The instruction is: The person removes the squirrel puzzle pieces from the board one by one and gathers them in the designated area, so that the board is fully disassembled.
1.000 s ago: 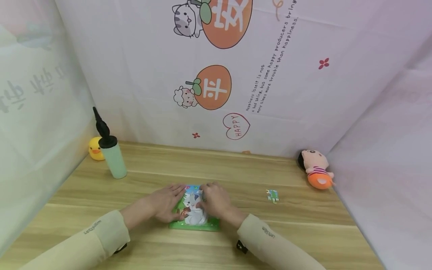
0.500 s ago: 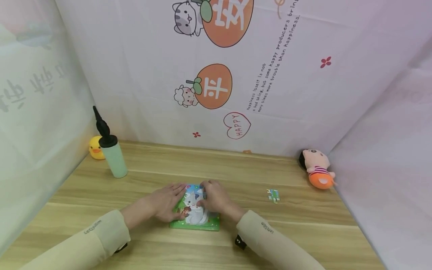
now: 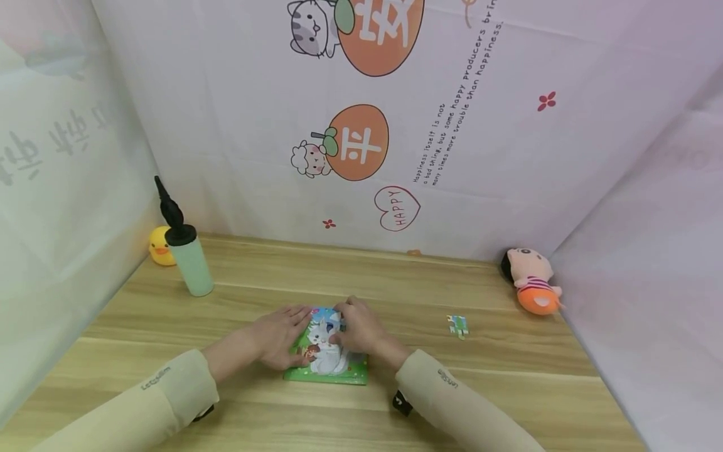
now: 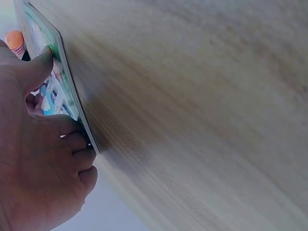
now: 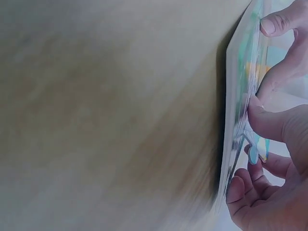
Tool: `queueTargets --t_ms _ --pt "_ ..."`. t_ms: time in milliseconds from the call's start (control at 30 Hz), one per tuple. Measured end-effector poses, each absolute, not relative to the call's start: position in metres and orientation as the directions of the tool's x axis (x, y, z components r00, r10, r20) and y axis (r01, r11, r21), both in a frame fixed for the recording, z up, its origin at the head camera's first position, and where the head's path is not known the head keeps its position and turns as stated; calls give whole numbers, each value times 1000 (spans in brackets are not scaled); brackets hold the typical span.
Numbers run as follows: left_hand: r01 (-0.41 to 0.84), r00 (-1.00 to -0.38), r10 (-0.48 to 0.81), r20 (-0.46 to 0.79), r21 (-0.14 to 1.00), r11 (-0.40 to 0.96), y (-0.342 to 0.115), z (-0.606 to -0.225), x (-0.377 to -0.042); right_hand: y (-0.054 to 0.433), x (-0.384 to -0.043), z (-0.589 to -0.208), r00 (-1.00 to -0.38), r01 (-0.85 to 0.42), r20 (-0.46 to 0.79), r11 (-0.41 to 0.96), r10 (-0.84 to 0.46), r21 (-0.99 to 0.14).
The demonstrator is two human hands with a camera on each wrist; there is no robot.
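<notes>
A jigsaw puzzle (image 3: 330, 364) with a white cartoon animal on a green and blue ground lies flat on the wooden table. My left hand (image 3: 278, 339) rests on its left side, fingers stretched toward the far edge and thumb on the picture. Over the right side, my right hand (image 3: 363, 329) has its fingers bent. In the right wrist view, a puzzle piece (image 5: 262, 148) stands tilted up from the board between that hand's thumb and fingers. The left wrist view shows the left thumb (image 4: 42, 65) on the puzzle near its edge.
Loose puzzle pieces (image 3: 458, 325) lie to the right on the table (image 3: 248, 414). A green hand pump (image 3: 192, 267) and a yellow duck (image 3: 160, 246) stand at the far left, a plush doll (image 3: 533, 282) at the far right. Printed cloth walls (image 3: 469, 207) surround the table.
The right hand's fingers shift slightly over the right side of the puzzle. The left hand stays in place, and the head view tilts a little.
</notes>
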State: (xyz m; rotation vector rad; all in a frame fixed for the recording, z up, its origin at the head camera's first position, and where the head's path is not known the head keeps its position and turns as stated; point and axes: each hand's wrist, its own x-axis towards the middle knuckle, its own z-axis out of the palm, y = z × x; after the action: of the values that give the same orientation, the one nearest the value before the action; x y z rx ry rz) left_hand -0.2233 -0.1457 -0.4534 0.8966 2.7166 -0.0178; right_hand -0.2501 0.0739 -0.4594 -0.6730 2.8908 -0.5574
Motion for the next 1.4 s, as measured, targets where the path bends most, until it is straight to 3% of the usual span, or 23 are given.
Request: queueTargets --t_ms 400,900,1133,1400 --pt "584 -766 580 -276 77 808 -144 -453 -225 75 -253 -460 -847 -507 96 739 -523 -444" --pt "592 -763 587 -271 71 803 -144 -453 -225 80 -255 -454 -840 -491 95 676 -534 -550" --pt "598 -757 587 -289 56 799 -143 -452 -224 116 -263 -442 -853 -516 217 699 -475 -496" --pt "595 -757 581 -299 50 802 -143 -453 -226 188 -272 -433 -926 -360 95 782 -365 -509"
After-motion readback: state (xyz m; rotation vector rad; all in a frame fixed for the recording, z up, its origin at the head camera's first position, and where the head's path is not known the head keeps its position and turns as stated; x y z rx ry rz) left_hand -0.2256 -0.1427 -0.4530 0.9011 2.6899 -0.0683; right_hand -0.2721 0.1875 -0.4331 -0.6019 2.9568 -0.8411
